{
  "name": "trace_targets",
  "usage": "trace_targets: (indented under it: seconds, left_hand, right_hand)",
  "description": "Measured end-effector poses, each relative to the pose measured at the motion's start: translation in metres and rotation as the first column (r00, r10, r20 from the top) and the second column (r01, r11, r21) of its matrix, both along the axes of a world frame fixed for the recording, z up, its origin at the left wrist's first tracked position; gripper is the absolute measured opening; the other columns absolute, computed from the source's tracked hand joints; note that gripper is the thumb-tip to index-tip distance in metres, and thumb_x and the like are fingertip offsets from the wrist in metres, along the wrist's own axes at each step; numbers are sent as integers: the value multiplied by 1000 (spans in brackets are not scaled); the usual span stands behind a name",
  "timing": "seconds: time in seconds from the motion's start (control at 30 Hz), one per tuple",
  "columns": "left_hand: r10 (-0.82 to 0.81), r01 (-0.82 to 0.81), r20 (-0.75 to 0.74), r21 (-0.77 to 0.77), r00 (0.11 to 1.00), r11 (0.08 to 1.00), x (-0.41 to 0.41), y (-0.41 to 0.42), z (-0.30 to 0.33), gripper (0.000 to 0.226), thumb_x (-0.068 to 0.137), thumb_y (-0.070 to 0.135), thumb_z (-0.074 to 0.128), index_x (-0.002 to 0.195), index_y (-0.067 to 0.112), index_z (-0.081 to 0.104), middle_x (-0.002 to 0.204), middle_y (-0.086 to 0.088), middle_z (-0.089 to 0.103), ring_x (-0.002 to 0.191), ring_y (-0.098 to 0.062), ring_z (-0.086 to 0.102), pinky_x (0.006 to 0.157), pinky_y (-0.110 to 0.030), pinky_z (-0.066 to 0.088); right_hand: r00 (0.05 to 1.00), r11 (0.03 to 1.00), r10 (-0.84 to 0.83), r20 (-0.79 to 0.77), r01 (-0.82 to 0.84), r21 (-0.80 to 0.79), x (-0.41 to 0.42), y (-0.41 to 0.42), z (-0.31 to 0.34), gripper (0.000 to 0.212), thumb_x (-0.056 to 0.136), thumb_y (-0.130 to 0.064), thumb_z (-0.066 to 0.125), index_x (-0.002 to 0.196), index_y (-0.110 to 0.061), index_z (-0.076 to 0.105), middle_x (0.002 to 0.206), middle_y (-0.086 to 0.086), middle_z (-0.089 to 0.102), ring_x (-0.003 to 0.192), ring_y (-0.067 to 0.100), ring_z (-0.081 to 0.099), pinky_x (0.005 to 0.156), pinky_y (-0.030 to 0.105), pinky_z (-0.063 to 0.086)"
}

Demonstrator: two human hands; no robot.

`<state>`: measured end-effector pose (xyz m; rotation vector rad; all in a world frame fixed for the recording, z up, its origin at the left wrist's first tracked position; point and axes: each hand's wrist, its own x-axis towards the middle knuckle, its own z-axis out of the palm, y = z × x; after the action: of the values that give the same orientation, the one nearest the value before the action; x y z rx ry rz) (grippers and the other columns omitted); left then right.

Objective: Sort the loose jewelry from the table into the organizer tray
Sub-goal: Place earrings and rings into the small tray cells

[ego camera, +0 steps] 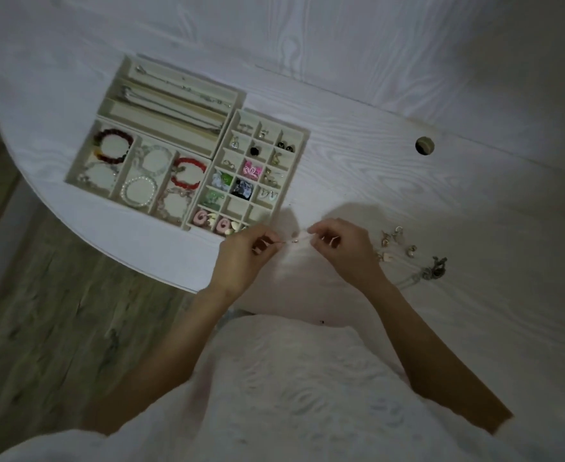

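Observation:
A cream organizer tray (161, 203) lies on the white table, with chains in its long top slots, bead bracelets at lower left and earrings in the small-cell grid (302, 141) on the right. Just below the grid's near corner, my left hand (244, 258) and my right hand (344, 248) pinch the two ends of a small thin piece of jewelry (294, 241) between them, above the table edge. A pile of loose earrings and a chain (407, 253) lies on the table right of my right hand.
The white wood-grain table (407, 181) has a round cable hole (424, 146) at the back right. Its curved edge runs along the left, with wooden floor (51, 315) below. White textured clothing (291, 388) fills the bottom of the view.

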<state>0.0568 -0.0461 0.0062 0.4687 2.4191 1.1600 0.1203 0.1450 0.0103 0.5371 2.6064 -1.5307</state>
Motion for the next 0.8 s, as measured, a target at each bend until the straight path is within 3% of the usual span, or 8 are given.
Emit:
trace_targets:
  seconds: [0.13, 0.23, 0.3, 0.37, 0.47, 0.53, 0.7, 0.8]
  left_hand:
    - [206, -206, 17, 134, 979, 969, -36, 1, 3, 6, 84, 17, 71, 87, 19, 67, 79, 12, 66, 72, 2, 61, 67, -11, 47]
    - [304, -310, 62, 124, 951, 943, -69, 14, 4, 11, 83, 19, 72, 90, 19, 63, 81, 10, 67, 70, 15, 58, 67, -3, 43]
    - [301, -305, 52, 101, 952, 947, -87, 20, 3, 19, 83, 20, 73, 96, 19, 59, 79, 11, 65, 69, 14, 58, 64, -4, 45]
    - [248, -248, 0, 71, 969, 966, -102, 21, -1, 25, 82, 21, 74, 101, 17, 58, 79, 11, 65, 71, 7, 61, 65, -8, 48]
    - [120, -117, -137, 30, 983, 993, -115, 20, -11, 15, 81, 19, 74, 93, 15, 66, 83, 7, 70, 75, -3, 66, 71, -15, 52]
    - [7, -11, -206, -16, 979, 1000, -120, 21, -16, 10, 81, 17, 74, 90, 15, 71, 84, 3, 72, 72, -7, 66, 69, -14, 49]
    - [-209, 204, -174, -47, 962, 978, -135, 25, -19, 11, 83, 12, 71, 94, 12, 73, 88, -2, 71, 76, -8, 60, 74, -25, 52]
    - [-314, 311, -155, -41, 937, 949, -146, 27, -16, 21, 83, 6, 69, 104, 7, 70, 95, -7, 72, 81, -9, 62, 78, -13, 47]
  right_hand:
    - [998, 998, -57, -4, 57, -10, -45, -11, 6, 10, 81, -3, 67, 86, -12, 66, 78, -2, 65, 62, -4, 54, 61, 8, 42]
    - [989, 989, -146, -2, 146, 27, -77, -12, 3, 8, 82, -9, 68, 86, -16, 67, 81, -5, 66, 67, -2, 57, 63, 6, 42]
    - [983, 979, -182, -25, 184, 89, -91, -11, 0, 6, 83, -11, 67, 85, -17, 67, 81, -7, 66, 68, 0, 57, 63, 6, 40]
    - [979, 969, -195, -53, 201, 145, -100, -10, -3, 6, 82, -12, 66, 83, -18, 66, 78, -7, 64, 67, 0, 54, 64, 10, 40]
    - [984, 954, -175, -38, 179, 239, -103, -11, -9, 2, 83, -17, 66, 83, -18, 66, 81, -5, 63, 76, 12, 54, 66, 20, 39]
    - [990, 944, -142, -25, 143, 297, -103, -12, -14, 2, 83, -19, 66, 85, -19, 65, 84, -3, 61, 83, 15, 50, 66, 10, 30]
    - [995, 937, -95, -2, 90, 337, -102, -18, -19, 7, 81, -16, 69, 88, -16, 68, 87, -2, 56, 86, 11, 42, 66, 10, 26]
    - [995, 951, -88, 52, 68, 300, -106, -19, -19, 8, 83, -18, 68, 91, -18, 70, 87, -4, 52, 87, 12, 43, 67, 5, 26]
